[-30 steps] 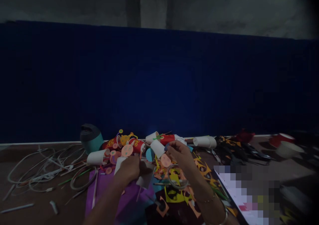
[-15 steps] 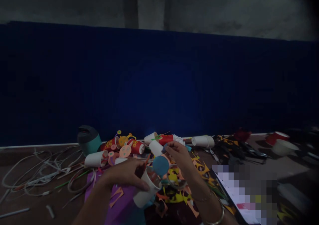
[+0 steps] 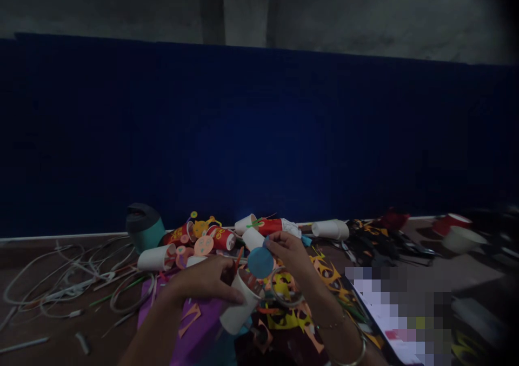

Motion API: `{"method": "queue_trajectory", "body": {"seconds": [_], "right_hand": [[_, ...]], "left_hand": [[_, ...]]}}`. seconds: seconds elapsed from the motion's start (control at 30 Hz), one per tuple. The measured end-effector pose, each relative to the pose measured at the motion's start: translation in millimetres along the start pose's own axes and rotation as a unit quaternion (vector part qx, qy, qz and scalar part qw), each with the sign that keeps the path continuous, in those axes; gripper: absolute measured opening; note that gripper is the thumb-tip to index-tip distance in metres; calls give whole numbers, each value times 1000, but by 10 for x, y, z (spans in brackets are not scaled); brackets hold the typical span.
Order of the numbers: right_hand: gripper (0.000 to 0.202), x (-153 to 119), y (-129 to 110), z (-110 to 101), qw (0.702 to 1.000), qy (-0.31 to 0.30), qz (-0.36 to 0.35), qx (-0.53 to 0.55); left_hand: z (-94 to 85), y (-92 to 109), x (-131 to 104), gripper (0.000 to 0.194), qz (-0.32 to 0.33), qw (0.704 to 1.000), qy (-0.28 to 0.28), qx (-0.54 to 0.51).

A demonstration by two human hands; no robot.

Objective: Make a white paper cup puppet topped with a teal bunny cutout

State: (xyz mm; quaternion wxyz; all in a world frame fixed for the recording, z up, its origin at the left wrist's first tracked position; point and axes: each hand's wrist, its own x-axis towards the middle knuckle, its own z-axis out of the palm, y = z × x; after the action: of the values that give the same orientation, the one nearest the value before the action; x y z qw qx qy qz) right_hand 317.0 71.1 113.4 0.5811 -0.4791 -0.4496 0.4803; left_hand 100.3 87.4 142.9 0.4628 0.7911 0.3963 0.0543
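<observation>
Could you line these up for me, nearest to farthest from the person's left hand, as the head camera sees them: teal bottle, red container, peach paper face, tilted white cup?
From the left hand:
1. Tilted white cup: in that hand's grasp.
2. Peach paper face: just beyond the hand.
3. Teal bottle: back left.
4. Red container: far right.
</observation>
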Motion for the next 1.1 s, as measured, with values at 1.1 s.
{"method": "queue_trajectory", "body": {"seconds": [1.1], "right_hand": [[29,-133,-67,54,991,-31,-94,-94]], "left_hand": [[20,33,15,42,8,1000,0,21]]}}
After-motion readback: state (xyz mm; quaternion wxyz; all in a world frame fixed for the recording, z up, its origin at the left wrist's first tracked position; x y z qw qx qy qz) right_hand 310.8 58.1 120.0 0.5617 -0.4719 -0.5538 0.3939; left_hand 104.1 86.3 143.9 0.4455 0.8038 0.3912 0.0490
